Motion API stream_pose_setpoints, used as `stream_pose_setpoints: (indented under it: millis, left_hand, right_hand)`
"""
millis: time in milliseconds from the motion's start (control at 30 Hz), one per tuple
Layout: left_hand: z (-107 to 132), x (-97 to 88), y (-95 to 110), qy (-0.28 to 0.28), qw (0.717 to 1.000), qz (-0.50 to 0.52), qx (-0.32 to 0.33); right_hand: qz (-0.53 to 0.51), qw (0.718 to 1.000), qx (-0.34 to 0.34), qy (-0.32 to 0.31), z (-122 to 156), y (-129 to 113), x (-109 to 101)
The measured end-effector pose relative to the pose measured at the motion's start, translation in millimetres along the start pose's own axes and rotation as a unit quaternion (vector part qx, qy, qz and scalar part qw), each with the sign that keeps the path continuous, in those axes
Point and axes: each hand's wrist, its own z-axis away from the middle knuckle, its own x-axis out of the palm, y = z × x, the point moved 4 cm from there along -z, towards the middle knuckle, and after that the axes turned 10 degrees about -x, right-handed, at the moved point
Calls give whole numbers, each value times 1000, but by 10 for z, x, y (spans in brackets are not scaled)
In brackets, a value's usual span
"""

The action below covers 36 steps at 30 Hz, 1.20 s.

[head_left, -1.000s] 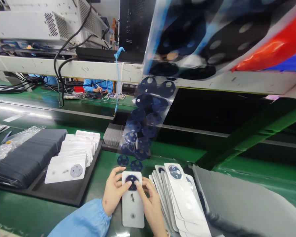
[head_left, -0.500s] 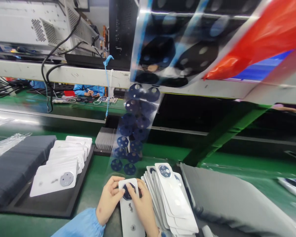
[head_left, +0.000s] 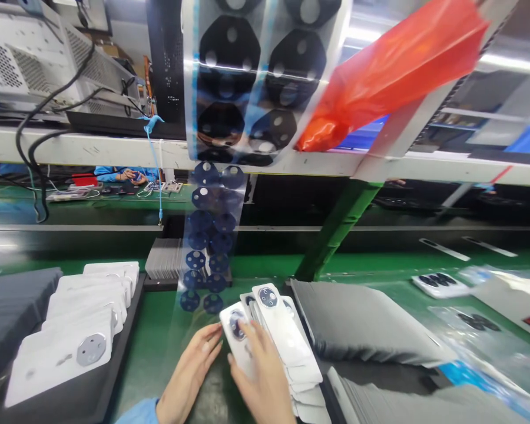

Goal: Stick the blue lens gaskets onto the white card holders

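Film strip [head_left: 212, 247]: hanging down from overhead, carrying paired dark lens rings — its lower end reaching the green bench near the hands.
Tray [head_left: 115, 359]: sitting at left, holding white back covers.
Cover stack [head_left: 287, 341]: fanning out just right of the hands.
Right hand [head_left: 260, 377]: pressing on the white cover [head_left: 237, 335], fingers spread over it.
Left hand [head_left: 189, 371]: fingers extending flat, tips touching the cover's left edge — no clasp visible.
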Motion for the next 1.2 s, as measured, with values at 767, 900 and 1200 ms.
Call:
stream_pose_setpoints:
  millis: [767, 900, 1200]
  left_hand:
    - [-653, 363, -390, 162, 954, -29, -252]
    - [-700, 446, -362, 189, 950, -68, -239]
    - [-931, 601, -219, 149, 912, -382, 8]
  right_hand:
    - [218, 931, 226, -185, -186, 666, -292]
    - [221, 920, 254, -201, -262, 579, -288]
    - [92, 926, 295, -216, -390, 697, -345]
